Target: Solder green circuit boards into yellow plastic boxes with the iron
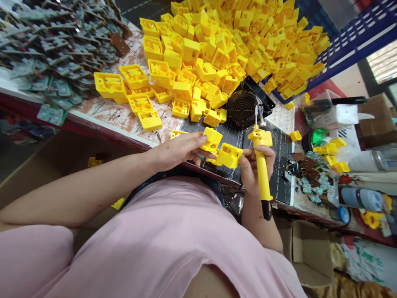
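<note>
My left hand (180, 150) pinches a small yellow plastic housing (212, 140) at the near edge of the bench. My right hand (254, 166) is wrapped round the handle of a yellow soldering iron (262, 164), its metal tip pointing up and away; the fingertips of that hand also touch a second yellow housing (229, 155) right beside the first. Both housings sit close together between my hands, over a dark work mat (281, 165).
A big heap of yellow housings (235, 45) fills the bench behind. A black fan (245, 105) stands just beyond my hands. Grey circuit boards (52, 49) are piled at the left. A blue crate (350, 41), boxes, tape rolls and small parts crowd the right.
</note>
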Demonstrator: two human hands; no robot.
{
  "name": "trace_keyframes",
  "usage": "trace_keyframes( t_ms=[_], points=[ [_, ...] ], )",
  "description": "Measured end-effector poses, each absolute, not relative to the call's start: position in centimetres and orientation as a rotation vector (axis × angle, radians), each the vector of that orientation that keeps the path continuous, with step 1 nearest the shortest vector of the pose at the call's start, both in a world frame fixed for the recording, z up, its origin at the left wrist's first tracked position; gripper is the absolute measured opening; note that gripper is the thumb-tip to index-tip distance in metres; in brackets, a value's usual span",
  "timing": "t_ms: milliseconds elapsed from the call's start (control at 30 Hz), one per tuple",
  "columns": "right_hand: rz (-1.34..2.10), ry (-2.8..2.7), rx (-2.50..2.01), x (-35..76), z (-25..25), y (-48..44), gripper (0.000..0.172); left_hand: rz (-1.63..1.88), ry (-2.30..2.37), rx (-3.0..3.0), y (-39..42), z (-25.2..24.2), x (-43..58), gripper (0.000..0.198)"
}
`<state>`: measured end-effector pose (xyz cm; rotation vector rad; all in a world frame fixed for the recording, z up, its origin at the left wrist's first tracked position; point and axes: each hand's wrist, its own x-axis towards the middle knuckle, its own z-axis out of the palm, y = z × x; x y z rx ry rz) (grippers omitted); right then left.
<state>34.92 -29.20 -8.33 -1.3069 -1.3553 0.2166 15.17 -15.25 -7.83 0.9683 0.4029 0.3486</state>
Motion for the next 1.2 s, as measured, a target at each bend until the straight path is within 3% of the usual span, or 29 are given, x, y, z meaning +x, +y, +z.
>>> trace_keyframes(
  t_ms=[200,333,533,800,967,1200],
  points=[
    [0.165,-1.389,-1.335,34.7,-8.4,-29.1,0.03,0.331,0.411,0.935,-15.4,-8.1,15.2,0.043],
    [0.065,-1.428,-1.422,34.9,-8.7,-29.6,0.031,0.323,0.463,1.042,-15.1,-8.3,14.7,0.051],
    [-0.213,-1.453,-1.778,42.1,-8.5,-31.2,0.024,0.354,0.521,1.758,-13.0,-8.1,12.5,0.068],
    [-0.456,-1.308,-2.063,50.9,-6.7,-32.1,0.035,0.445,0.467,2.535,-13.2,-8.9,12.3,0.057],
    [-0.305,-1.598,-1.798,42.5,-8.9,-31.6,0.038,0.364,0.515,2.828,-14.3,-9.4,13.9,0.05],
    [0.006,-1.935,-1.621,36.0,-12.0,-29.0,0.041,0.285,0.455,2.862,-12.8,-9.5,12.6,0.066]
  ],
)
